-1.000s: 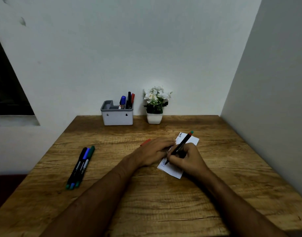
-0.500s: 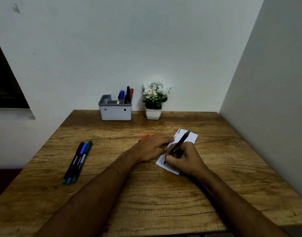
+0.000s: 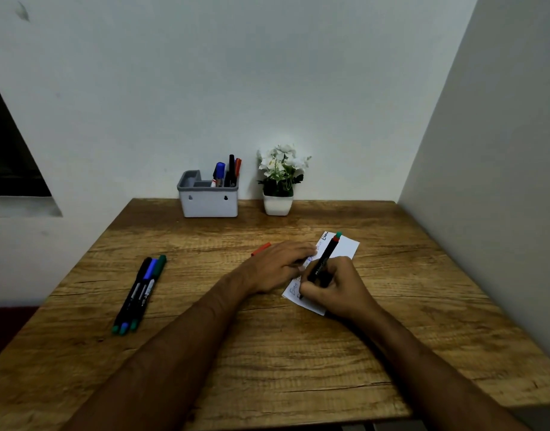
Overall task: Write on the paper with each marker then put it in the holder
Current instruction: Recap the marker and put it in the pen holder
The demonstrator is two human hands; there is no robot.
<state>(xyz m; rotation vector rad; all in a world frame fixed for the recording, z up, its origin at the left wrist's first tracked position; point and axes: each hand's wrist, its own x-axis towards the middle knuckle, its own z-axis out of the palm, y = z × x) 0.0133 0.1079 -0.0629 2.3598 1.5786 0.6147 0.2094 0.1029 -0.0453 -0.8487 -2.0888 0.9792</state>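
A small white paper (image 3: 345,248) with handwriting lies on the wooden table (image 3: 267,353). My right hand (image 3: 335,287) grips a black marker (image 3: 325,259) with a red and green end, its tip down on the paper's near part. My left hand (image 3: 278,265) lies flat, fingers straight, pressing the paper's left edge. A red cap (image 3: 261,248) peeks out beyond that hand. The grey holder (image 3: 208,200) stands at the back with three markers (image 3: 228,174) in its right compartment. Three more markers (image 3: 140,293) lie side by side at the left.
A white pot of white flowers (image 3: 279,181) stands right of the holder against the back wall. A side wall (image 3: 485,181) closes off the table's right edge. A dark opening (image 3: 9,150) is in the wall at far left.
The right hand and marker tip have shifted slightly along the paper while writing. The view has tilted a little, so the table sits lower in frame. The left hand stays on the paper.
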